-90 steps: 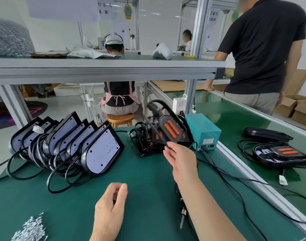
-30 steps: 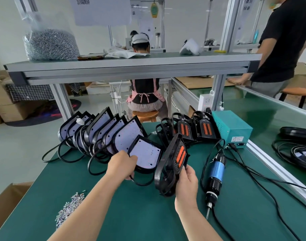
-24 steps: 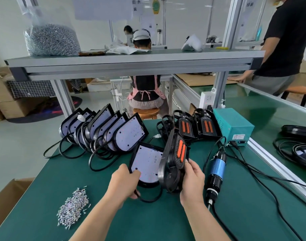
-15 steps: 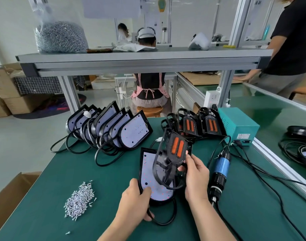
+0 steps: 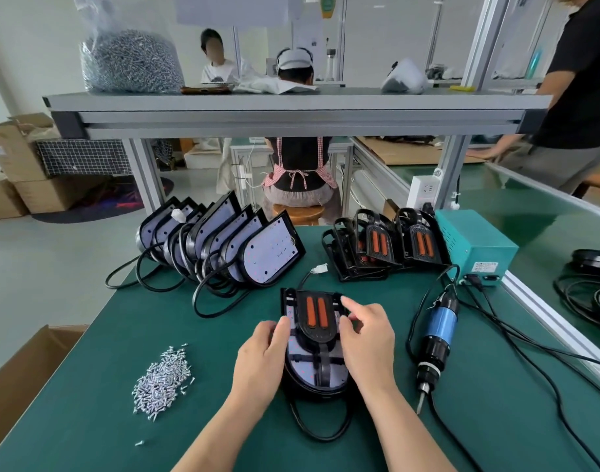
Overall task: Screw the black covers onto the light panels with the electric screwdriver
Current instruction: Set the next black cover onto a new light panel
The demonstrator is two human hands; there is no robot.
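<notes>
Green surface: spare light panels lean in a row at the back left, spare covers are stacked back centre, likely staged for reach. One light panel lies flat, board side up, so the black cover can sit on it. The cover is on top, not yet screwed. Electric screwdriver lies just right of the panel, loose screws piled to its left, both untouched.

Left hand: fingers curled on the panel's left edge, steadying. Right hand: thumb and fingers pinch the cover's right edge, apparently aligning it.
</notes>
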